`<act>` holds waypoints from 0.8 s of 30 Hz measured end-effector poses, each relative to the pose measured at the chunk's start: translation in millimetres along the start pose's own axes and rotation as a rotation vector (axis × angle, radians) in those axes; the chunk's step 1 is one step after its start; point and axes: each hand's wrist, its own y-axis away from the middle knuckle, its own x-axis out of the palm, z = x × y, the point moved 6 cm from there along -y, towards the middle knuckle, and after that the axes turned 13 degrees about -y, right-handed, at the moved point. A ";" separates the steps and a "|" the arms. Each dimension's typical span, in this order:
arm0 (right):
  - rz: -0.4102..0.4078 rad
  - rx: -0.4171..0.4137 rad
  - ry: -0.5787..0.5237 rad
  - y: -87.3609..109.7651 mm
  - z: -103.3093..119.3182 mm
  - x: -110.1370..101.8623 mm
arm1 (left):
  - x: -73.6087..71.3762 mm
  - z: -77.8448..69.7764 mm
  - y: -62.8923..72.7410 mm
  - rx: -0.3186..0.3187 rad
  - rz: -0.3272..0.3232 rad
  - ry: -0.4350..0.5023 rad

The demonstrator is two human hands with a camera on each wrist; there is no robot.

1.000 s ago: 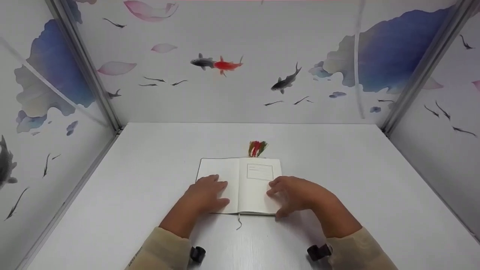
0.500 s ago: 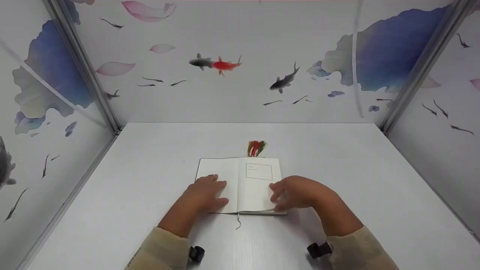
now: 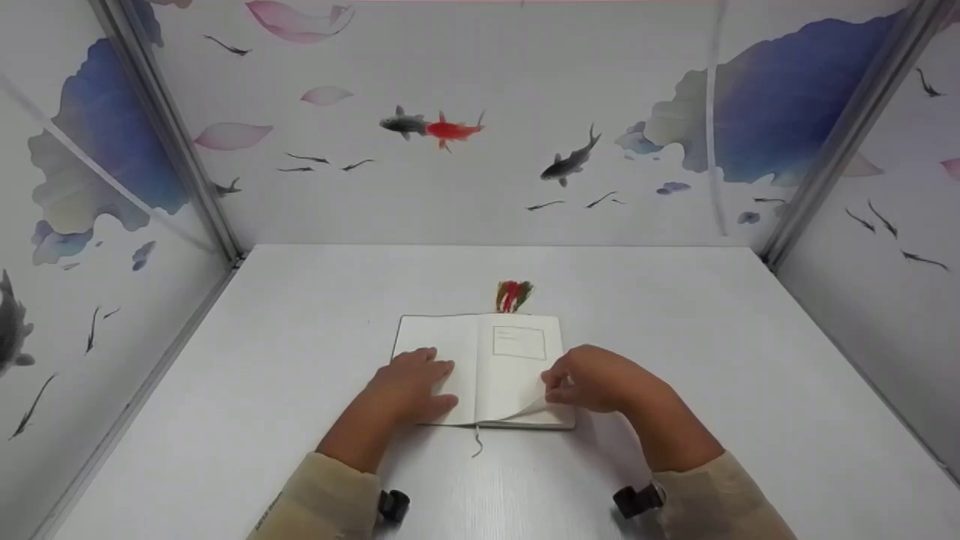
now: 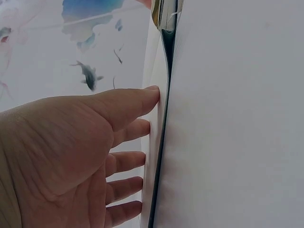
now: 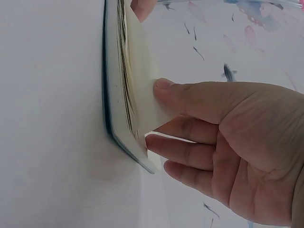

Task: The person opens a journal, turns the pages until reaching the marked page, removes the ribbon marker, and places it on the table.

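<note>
An open notebook with a dark cover lies on the white table, a box outline printed at the top of its right page. Straight, spread fingers of my left hand rest on the left page; in the left wrist view, the fingertips touch the paper. My right hand pinches the lower outer corner of the right-hand page, which curls up off the pages beneath. In the right wrist view, the thumb presses on that page with the fingers behind it. From the near edge hangs a thin ribbon bookmark.
A red, green and yellow tassel sticks out beyond the notebook's far edge. White table surface surrounds the notebook. Printed panels with fish and petals stand at the back and both sides.
My right fingers have closed from a spread pose onto the right page's lower corner, and that corner has risen and curled. The left hand stays in place.
</note>
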 end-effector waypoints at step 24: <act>-0.259 -0.223 0.004 1.7 31.1 -8.2 | -2.7 -16.4 6.3 0.023 -0.015 0.048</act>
